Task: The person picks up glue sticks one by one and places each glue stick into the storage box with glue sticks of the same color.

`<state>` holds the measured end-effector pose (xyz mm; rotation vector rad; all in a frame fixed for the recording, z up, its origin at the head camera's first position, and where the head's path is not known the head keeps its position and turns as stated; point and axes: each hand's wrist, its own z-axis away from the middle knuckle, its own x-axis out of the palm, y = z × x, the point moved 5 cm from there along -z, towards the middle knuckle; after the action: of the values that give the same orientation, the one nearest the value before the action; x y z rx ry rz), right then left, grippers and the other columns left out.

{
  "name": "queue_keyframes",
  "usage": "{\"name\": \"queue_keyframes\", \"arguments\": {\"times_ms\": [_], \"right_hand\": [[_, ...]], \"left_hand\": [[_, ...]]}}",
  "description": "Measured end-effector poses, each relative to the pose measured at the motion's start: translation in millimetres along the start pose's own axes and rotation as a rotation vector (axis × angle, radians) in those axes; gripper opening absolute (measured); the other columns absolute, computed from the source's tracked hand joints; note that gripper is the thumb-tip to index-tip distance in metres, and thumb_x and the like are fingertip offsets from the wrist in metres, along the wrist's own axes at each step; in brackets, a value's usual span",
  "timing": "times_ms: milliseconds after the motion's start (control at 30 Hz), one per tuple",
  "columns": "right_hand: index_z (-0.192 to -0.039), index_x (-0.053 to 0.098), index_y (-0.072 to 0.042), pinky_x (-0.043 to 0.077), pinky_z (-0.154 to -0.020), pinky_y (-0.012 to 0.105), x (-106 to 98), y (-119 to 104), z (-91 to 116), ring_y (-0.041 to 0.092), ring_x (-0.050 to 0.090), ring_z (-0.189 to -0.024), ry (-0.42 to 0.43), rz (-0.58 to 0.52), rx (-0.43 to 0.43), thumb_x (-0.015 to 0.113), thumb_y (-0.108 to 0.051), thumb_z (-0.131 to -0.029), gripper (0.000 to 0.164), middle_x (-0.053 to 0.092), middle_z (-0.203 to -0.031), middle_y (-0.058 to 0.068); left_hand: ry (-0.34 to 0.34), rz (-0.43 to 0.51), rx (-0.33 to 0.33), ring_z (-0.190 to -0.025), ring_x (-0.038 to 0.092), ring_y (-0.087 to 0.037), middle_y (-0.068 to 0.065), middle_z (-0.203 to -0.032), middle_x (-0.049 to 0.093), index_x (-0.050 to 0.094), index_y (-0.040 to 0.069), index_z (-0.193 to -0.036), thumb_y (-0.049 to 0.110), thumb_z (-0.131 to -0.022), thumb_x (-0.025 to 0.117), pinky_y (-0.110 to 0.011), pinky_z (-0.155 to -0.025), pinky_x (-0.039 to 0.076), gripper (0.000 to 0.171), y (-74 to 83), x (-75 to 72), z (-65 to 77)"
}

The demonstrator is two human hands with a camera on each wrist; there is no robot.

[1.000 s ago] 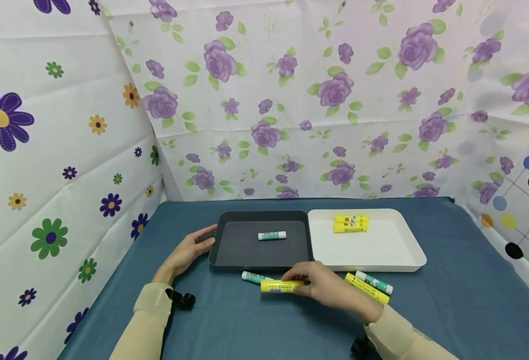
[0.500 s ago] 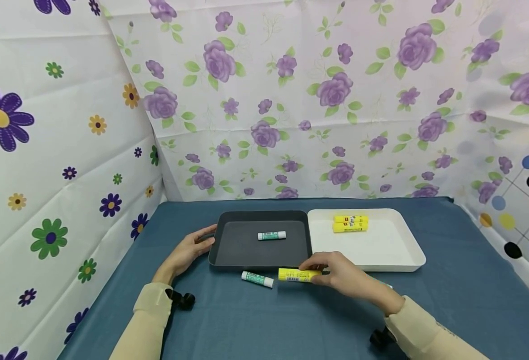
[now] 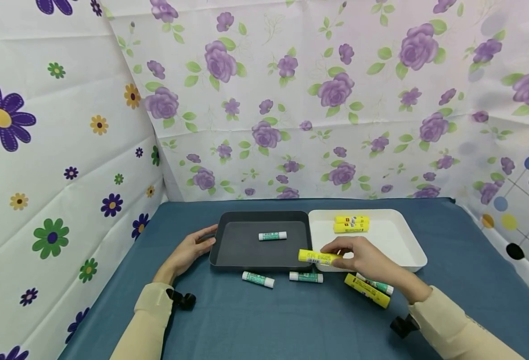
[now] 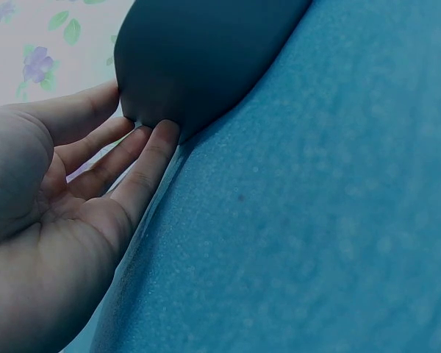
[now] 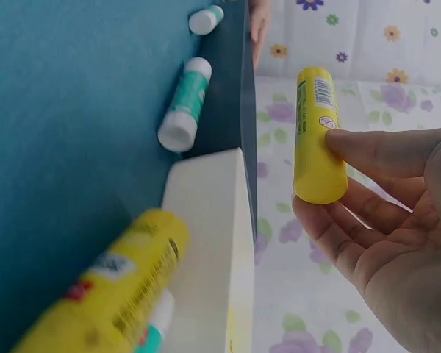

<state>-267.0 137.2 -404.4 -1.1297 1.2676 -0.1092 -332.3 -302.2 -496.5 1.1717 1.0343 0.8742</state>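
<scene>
My right hand pinches a yellow glue stick between thumb and fingers, holding it above the front edge of the white tray. In the head view that glue stick overlaps the seam between the trays. My left hand touches the left side of the dark grey tray; the left wrist view shows its fairly straight fingertips against the tray's corner. One green-and-white glue stick lies in the grey tray. Two yellow glue sticks lie side by side in the white tray.
On the blue cloth before the trays lie two green-and-white glue sticks, one left and one nearer the middle. Further right, a yellow glue stick lies against another green-and-white one. Flowered sheets stand behind and at the left.
My right hand has lifted the yellow glue stick from the cloth and carried it right and forward to the white tray's front edge. My left hand has stayed at the grey tray.
</scene>
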Motion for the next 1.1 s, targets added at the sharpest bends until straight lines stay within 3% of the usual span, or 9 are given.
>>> {"name": "queue_keyframes", "arguments": {"times_ms": [200,467,900,1100], "right_hand": [[-0.12,0.071,-0.018,0.056,-0.083,0.035,-14,7,2,0.016,0.062,-0.095,0.005,-0.031,0.047,0.071,-0.011,-0.091,0.029,0.068,-0.113,-0.003],[-0.121,0.07,-0.016,0.056,-0.085,0.034,-33,19,1,0.014,0.062,-0.096,0.026,0.038,0.024,0.07,-0.012,-0.091,0.03,0.067,-0.112,-0.004],[-0.122,0.07,-0.014,0.056,-0.081,0.027,-77,48,2,0.019,0.063,-0.099,0.078,0.096,0.071,0.069,-0.008,-0.092,0.031,0.067,-0.116,0.005],[-0.124,0.069,-0.011,0.056,-0.085,0.031,-90,57,1,0.022,0.063,-0.104,0.069,0.133,0.098,0.069,-0.008,-0.092,0.032,0.067,-0.118,0.007]], "left_hand": [[0.003,0.013,-0.012,-0.141,0.034,-0.032,-0.011,-0.156,0.03,0.035,0.017,-0.154,0.022,-0.102,0.057,-0.05,-0.115,0.032,0.057,-1.5,1.5,0.9],[-0.006,0.021,0.004,-0.142,0.032,-0.034,-0.012,-0.157,0.028,0.033,0.016,-0.155,0.023,-0.102,0.057,-0.052,-0.116,0.03,0.058,-1.1,2.9,1.6],[0.001,0.001,0.002,-0.141,0.034,-0.031,-0.009,-0.157,0.03,0.036,0.018,-0.154,0.026,-0.101,0.058,-0.049,-0.115,0.033,0.058,1.1,2.3,2.3],[0.003,0.004,0.006,-0.142,0.033,-0.032,-0.01,-0.157,0.03,0.035,0.017,-0.154,0.024,-0.101,0.058,-0.05,-0.115,0.032,0.057,2.3,2.0,1.8]]}}
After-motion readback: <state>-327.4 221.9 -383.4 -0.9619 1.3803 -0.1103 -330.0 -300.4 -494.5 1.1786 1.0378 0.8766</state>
